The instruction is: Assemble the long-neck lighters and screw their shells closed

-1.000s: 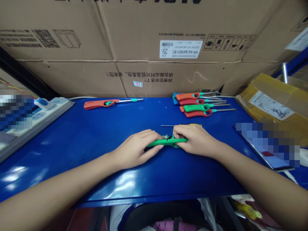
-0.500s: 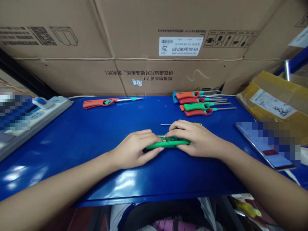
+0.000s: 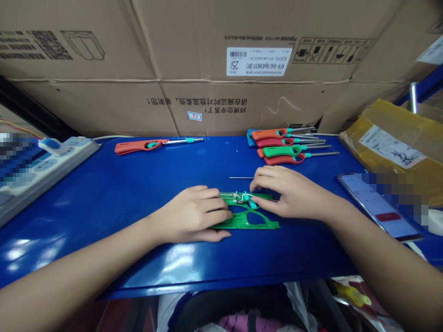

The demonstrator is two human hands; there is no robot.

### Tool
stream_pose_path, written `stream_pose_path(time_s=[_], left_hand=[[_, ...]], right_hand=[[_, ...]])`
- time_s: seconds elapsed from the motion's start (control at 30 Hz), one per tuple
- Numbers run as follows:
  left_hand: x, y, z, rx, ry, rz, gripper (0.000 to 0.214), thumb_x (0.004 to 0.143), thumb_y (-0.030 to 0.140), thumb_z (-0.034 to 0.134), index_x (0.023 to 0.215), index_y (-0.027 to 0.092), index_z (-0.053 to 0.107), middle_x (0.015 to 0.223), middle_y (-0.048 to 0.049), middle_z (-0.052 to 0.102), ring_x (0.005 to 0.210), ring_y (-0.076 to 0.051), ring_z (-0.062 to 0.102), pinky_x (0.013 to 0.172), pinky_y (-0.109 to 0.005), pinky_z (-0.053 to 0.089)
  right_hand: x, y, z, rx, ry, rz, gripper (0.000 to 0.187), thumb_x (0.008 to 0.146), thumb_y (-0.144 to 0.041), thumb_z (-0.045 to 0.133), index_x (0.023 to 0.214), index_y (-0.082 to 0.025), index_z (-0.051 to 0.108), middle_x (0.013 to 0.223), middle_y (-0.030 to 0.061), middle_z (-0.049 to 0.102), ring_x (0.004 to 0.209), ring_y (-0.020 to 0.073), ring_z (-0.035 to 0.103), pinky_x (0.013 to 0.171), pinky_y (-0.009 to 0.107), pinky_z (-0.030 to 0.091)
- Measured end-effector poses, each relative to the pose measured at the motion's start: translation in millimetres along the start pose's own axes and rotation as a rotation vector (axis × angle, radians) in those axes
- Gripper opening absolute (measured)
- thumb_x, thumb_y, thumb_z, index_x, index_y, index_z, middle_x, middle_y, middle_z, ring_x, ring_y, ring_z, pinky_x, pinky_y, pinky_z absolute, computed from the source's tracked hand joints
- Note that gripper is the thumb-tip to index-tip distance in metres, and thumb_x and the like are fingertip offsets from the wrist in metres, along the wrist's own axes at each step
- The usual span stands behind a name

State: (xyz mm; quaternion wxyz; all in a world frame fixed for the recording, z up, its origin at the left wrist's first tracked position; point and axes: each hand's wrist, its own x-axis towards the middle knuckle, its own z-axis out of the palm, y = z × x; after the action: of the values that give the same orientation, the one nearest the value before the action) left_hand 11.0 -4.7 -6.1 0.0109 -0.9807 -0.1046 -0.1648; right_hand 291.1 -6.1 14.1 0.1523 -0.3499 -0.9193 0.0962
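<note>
A green stick lighter's casing lies split into two halves on the blue tabletop. The front half [image 3: 254, 222] shows its bare inside and finger loop. In the back half [image 3: 268, 196] sit a clear fuel tank [image 3: 229, 195], thin white wires and a teal trigger [image 3: 249, 201]. My left hand [image 3: 195, 214] is closed over the left ends of both halves, thumb at the front half's lower edge. At the back half's right part, my right hand [image 3: 287, 191] has thumb and fingertips closed around the trigger area; its exact hold is partly hidden. A thin metal shaft [image 3: 240, 177] lies behind, its other end hidden.
An orange lighter [image 3: 138, 146] lies at back left, several coloured lighters [image 3: 282, 151] at back right. A power strip [image 3: 51, 161] borders the left. A phone [image 3: 377, 203] and a yellow-taped parcel [image 3: 391, 143] are on the right. A large cardboard box [image 3: 200, 69] stands behind.
The green casing has come apart: one half now lies flat in front, exposing the inner parts in the other. My right hand has shifted slightly right and back.
</note>
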Motion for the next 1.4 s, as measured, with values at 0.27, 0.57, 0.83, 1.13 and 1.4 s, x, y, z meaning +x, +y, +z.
stream_pose_path(time_s=[0.27,0.57,0.83,1.13,1.4], left_hand=[[-1.4,-4.6,6.4,-0.191,0.162,-0.286,0.02,0.1,0.026,0.06,0.115,0.016,0.067,0.108,-0.0069,0.073,0.097,-0.02,0.063,0.087,-0.034,0.051],[-4.7,-13.9,16.5,-0.313,0.134,-0.409,0.021,0.1,0.03,0.062,0.116,0.019,0.07,0.107,-0.0062,0.07,0.099,-0.019,0.063,0.091,-0.035,0.052],[-5.0,-10.6,15.5,-0.336,0.108,-0.488,0.02,0.099,0.033,0.062,0.111,0.018,0.067,0.109,-0.0058,0.067,0.101,-0.02,0.063,0.091,-0.035,0.052],[-0.8,-6.9,14.0,-0.34,0.005,-0.568,0.017,0.101,0.034,0.056,0.107,0.019,0.062,0.109,-0.0065,0.063,0.101,-0.024,0.059,0.092,-0.042,0.05],[-2.3,-5.8,13.1,-0.363,0.126,-0.561,0.016,0.101,0.032,0.056,0.107,0.019,0.064,0.107,-0.0055,0.063,0.097,-0.02,0.06,0.088,-0.035,0.049]], right_hand=[[1.0,-4.2,11.2,0.01,-0.054,0.004,0.024,0.097,-0.034,0.063,0.119,-0.023,0.066,0.114,0.0072,0.065,0.101,0.0227,0.063,0.085,0.035,0.049],[1.3,-8.7,12.3,0.216,0.073,0.159,0.005,0.098,-0.026,0.059,0.097,-0.021,0.057,0.093,0.0,0.064,0.077,0.013,0.059,0.068,0.027,0.045],[5.3,-3.6,21.4,0.3,0.136,0.278,0.011,0.097,-0.019,0.056,0.107,-0.021,0.059,0.087,-0.0007,0.066,0.074,0.0128,0.063,0.069,0.026,0.048],[1.7,-3.6,10.5,-0.035,-0.034,0.134,0.022,0.092,-0.038,0.067,0.082,-0.02,0.059,0.084,0.0018,0.06,0.082,0.0197,0.055,0.079,0.036,0.042],[2.2,-0.9,11.6,0.048,0.131,0.29,0.013,0.099,-0.027,0.052,0.092,-0.02,0.06,0.091,0.0033,0.065,0.083,0.0185,0.06,0.073,0.033,0.044]])
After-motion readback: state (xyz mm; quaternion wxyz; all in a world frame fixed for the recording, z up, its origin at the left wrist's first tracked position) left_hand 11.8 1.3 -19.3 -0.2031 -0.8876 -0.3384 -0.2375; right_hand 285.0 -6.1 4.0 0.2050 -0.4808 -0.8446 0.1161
